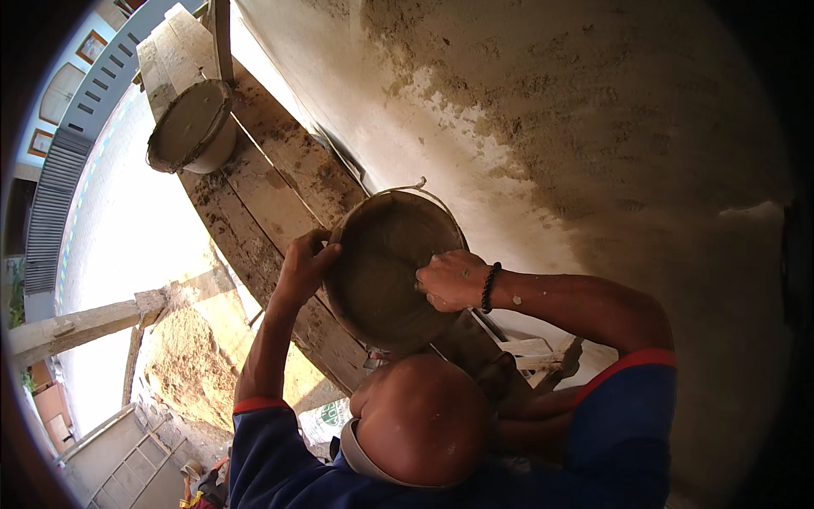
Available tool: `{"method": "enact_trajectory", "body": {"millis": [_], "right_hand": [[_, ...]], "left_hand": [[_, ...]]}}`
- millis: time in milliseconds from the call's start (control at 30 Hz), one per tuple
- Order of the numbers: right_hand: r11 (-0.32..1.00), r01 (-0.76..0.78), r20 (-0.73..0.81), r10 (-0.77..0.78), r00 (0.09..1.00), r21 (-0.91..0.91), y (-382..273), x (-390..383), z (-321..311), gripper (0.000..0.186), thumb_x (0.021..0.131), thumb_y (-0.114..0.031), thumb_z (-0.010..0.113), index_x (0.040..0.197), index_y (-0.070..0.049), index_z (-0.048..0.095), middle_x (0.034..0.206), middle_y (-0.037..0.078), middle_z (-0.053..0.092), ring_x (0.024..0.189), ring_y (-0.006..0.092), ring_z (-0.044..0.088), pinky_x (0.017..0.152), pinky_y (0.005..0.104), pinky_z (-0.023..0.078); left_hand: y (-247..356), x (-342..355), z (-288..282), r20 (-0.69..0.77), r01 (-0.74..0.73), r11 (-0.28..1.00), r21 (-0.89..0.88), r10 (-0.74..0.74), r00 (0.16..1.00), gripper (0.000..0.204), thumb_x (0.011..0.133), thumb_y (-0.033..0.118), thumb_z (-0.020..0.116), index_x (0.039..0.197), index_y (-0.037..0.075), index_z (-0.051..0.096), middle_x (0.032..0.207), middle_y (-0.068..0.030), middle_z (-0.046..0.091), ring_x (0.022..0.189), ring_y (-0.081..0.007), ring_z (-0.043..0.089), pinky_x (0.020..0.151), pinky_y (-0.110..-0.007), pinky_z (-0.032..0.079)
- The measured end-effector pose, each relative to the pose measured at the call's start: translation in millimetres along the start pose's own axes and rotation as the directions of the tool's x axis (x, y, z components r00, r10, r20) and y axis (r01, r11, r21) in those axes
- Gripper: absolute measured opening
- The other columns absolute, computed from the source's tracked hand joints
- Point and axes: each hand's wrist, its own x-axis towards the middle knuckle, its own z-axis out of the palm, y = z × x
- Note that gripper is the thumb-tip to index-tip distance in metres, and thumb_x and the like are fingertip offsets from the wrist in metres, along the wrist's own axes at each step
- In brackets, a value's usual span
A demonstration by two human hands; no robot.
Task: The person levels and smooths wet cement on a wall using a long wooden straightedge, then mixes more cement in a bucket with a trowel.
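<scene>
A round bucket (373, 293) coated with grey-brown mortar is in front of me, its wire handle swung toward the wall. My left hand (307, 265) grips its left rim, thumb on top. Over the bucket's right side, my right hand (454, 280) is closed, a dark beaded band around its wrist. Whatever those fingers hold is hidden in the dark. Wet-looking mortar (394, 246) lines the inside of the bucket. Farther off to the left, a second bucket (222, 146), filled with grey mortar (191, 123), stands on the planks.
Mortar-stained scaffold planks (280, 191) run diagonally beside a partly plastered wall (543, 110). A wooden post (220, 42) rises at the far end. Lower down on the left are a timber beam (85, 327), a sand heap (182, 365), a ladder (136, 462), a white sack (326, 420) and another person (208, 492).
</scene>
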Motion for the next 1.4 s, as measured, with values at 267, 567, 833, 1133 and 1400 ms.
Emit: {"method": "enact_trajectory", "body": {"millis": [267, 567, 833, 1133, 1400], "right_hand": [[0.947, -0.100, 0.265, 0.017, 0.964, 0.305, 16, -25, -13, 0.037, 0.080, -0.032, 0.061, 0.102, -0.004, 0.067, 0.106, 0.018, 0.066, 0.093, 0.0349, 0.064, 0.083, 0.0418, 0.051], [0.933, -0.094, -0.015, 0.106, 0.994, 0.348, 16, -68, -30, 0.039, 0.081, -0.032, 0.064, 0.110, -0.007, 0.064, 0.094, 0.016, 0.068, 0.084, 0.0344, 0.066, 0.077, 0.0421, 0.052], [0.862, -0.158, -0.348, -0.023, 0.937, -0.482, -15, -43, -78, 0.026, 0.083, -0.017, 0.055, 0.107, -0.010, 0.063, 0.067, 0.008, 0.057, 0.062, 0.0236, 0.058, 0.060, 0.0377, 0.047], [0.821, -0.070, 0.217, 0.231, 0.948, -0.566, -35, 20, -54, 0.010, 0.073, -0.016, 0.063, 0.076, -0.012, 0.071, 0.076, 0.007, 0.068, 0.076, 0.0208, 0.069, 0.058, 0.0364, 0.052], [0.984, 0.116, 0.456, -0.043, 0.889, -0.133, 7, 21, -17, 0.022, 0.079, -0.019, 0.056, 0.088, -0.002, 0.068, 0.081, 0.017, 0.067, 0.075, 0.0331, 0.067, 0.070, 0.0426, 0.054]], "left_hand": [[-18, -7, 1, -0.029, -0.019, 0.999, -0.039, 0.017, 0.999, 0.037, 0.088, 0.024, 0.062, 0.106, -0.008, 0.059, 0.079, -0.0079, 0.064, 0.066, -0.0110, 0.058, 0.056, -0.026, 0.046], [-22, -7, 0, 0.055, 0.079, 0.979, -0.186, -0.070, 0.996, 0.034, 0.090, 0.025, 0.061, 0.105, -0.005, 0.058, 0.076, -0.0044, 0.060, 0.057, -0.0077, 0.055, 0.044, -0.024, 0.043], [-23, -5, 4, 0.050, 0.095, 0.982, -0.165, -0.088, 0.995, 0.031, 0.091, 0.027, 0.060, 0.096, -0.003, 0.057, 0.073, -0.0017, 0.054, 0.056, -0.0083, 0.049, 0.047, -0.026, 0.042], [-34, -8, 12, 0.024, 0.105, 0.961, -0.257, -0.102, 0.994, 0.029, 0.089, 0.029, 0.061, 0.089, 0.000, 0.056, 0.073, 0.0006, 0.051, 0.066, -0.0075, 0.048, 0.055, -0.027, 0.041], [-36, -9, 17, -0.060, 0.017, 0.973, -0.230, -0.031, 0.998, 0.029, 0.088, 0.028, 0.061, 0.088, 0.000, 0.056, 0.072, 0.0004, 0.050, 0.065, -0.0077, 0.046, 0.054, -0.027, 0.040]]}}
